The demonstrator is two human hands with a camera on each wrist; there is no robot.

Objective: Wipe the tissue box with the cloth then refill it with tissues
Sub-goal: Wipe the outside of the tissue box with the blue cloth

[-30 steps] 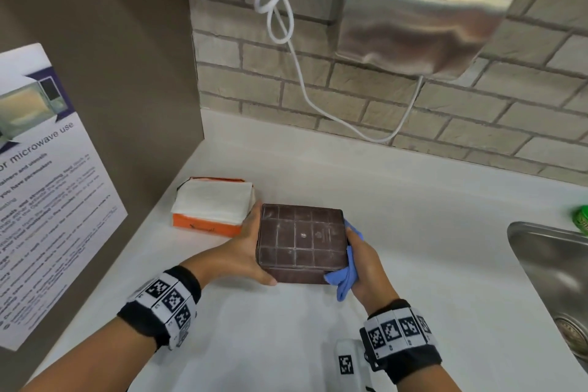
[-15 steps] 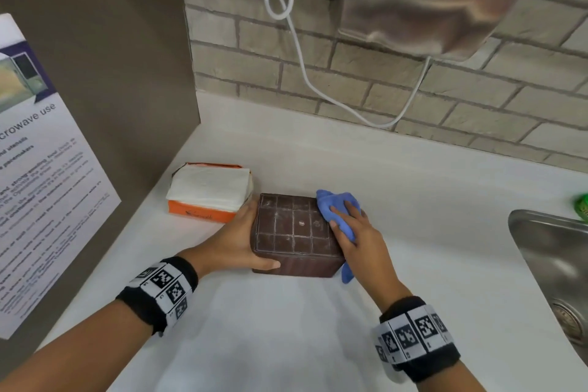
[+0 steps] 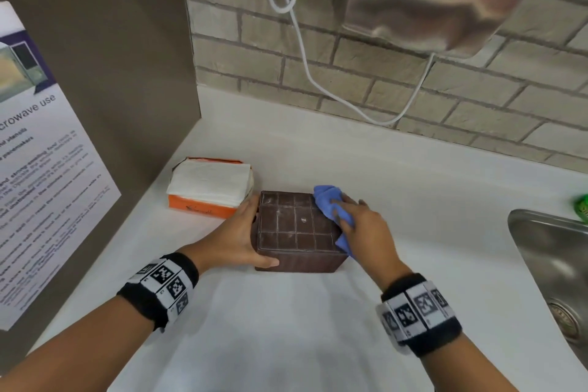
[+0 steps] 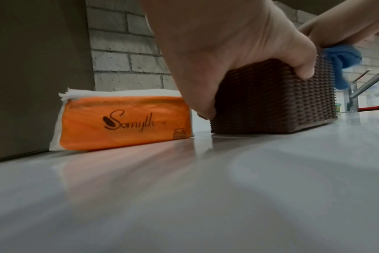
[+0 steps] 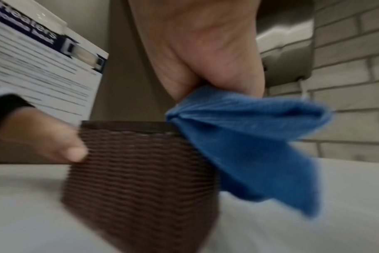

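A brown woven tissue box stands on the white counter with its gridded face up. My left hand grips its left side, thumb on the near wall. My right hand holds a blue cloth and presses it on the box's far right top corner; part of the cloth hangs down the right side. The right wrist view shows the cloth bunched under my right hand at the box rim. An orange pack of white tissues lies just left of the box, apart from it.
A brown side panel with a paper notice walls the left. Above the back brick wall hang a steel hand dryer and its white cord. A steel sink lies at the right, with a green object behind it.
My right hand has carried the cloth from the box's near right side up onto its far right top corner. The left hand keeps its hold on the box.
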